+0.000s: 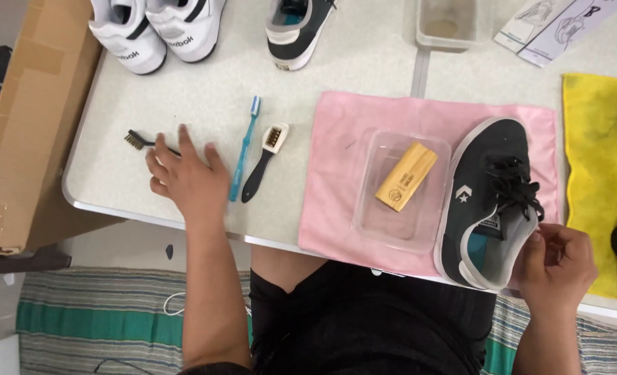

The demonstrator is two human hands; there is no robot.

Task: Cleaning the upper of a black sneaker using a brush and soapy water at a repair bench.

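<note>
— What's the surface like?
— I see a pale speckled table [204, 76] above a striped rug [93, 319].
— And the hands?
— My left hand [187, 177] lies flat, fingers spread, over the wire brush [138, 142]; my right hand [555, 264] pinches the black shoe [485, 187] (on soft pink cloth [336, 173]) at its heel.

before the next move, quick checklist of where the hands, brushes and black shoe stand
1. Left hand on the small wire brush: ok, palm lies over its handle, bristles free.
2. Closed grip on that brush: cannot tell.
3. Right hand steadying the black shoe: ok, fingers at the heel.
4. Shoe on the pink cloth: ok, heel overhangs the table edge.
5. Blue toothbrush and black brush within reach: ok, beside the left hand.
</note>
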